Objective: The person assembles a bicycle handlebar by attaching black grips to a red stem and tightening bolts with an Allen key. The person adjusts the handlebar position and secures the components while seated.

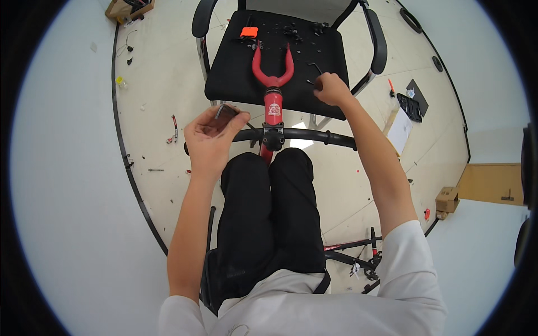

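Note:
A red bicycle fork (pixel 273 105) rests with its two legs on the black chair seat (pixel 235 84) in front of me. Below it, a black stem (pixel 273 138) clamps the black handlebar (pixel 314 135), just ahead of my knees. My left hand (pixel 210 131) is raised beside the left end of the bar, its thumb and fingers closed on an L-shaped hex key (pixel 221 110). Over the right front of the seat, my right hand (pixel 333 89) is closed with fingers pointing down. A second bent hex key (pixel 315 66) runs into its fingers; the fingertips are partly hidden.
An orange block (pixel 249 32) and several small black parts (pixel 291 32) lie on the seat, between armrests (pixel 376 42). On the floor at right are a black tool case (pixel 409 107) and a white sheet (pixel 398 132). A bicycle frame (pixel 358 257) lies at lower right.

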The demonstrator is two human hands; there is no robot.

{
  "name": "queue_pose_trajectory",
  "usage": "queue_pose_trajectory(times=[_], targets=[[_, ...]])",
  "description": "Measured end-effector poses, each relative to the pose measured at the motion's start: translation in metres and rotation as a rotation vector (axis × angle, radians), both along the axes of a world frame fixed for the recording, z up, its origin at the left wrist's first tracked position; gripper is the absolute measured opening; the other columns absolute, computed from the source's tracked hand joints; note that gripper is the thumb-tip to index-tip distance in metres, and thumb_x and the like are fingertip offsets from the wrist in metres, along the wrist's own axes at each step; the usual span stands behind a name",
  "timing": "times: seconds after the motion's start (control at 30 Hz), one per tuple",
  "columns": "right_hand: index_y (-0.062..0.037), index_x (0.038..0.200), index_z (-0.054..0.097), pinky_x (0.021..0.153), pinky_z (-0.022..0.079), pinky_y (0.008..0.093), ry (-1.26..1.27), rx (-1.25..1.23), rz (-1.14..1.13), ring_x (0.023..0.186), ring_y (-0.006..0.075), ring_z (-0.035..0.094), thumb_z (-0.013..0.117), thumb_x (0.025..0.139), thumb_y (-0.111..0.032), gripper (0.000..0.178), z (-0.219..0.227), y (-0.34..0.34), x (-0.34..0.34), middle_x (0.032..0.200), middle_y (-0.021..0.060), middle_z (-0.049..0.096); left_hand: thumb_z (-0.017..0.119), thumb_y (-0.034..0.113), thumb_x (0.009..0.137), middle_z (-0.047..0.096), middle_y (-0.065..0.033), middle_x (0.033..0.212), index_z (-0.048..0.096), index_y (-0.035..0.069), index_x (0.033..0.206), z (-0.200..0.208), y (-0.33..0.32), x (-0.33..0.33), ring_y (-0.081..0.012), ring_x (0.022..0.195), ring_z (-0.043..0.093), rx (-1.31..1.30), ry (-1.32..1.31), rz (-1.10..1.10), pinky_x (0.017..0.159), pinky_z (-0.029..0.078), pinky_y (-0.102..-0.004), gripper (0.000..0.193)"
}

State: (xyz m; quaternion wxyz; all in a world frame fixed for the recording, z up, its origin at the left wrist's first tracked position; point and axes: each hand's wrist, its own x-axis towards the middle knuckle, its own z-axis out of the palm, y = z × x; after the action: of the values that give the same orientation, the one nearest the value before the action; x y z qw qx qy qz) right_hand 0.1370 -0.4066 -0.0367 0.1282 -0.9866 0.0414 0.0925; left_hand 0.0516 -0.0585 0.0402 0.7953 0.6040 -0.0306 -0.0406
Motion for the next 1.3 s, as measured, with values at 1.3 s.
queue_pose_trajectory(times=[1.3], targets=[[-0.0005,0.099,0.075,0.055,0.044,0.026,-0.17,0.821,0.211,0.058,0.0092,0.054,0.074,0.083,-0.014,0.022,0.083,0.139,-0.105,0.078,0.0056,0.069,0.074,-0.001,0.089,0.074,-0.0103,0.095,0.071,-0.009,0.101,-0.009,-0.011,-0.012,-0.0139,0.09,0.071,-0.015,-0.165,-0.106,0.086,0.056,-0.0268,0.015]])
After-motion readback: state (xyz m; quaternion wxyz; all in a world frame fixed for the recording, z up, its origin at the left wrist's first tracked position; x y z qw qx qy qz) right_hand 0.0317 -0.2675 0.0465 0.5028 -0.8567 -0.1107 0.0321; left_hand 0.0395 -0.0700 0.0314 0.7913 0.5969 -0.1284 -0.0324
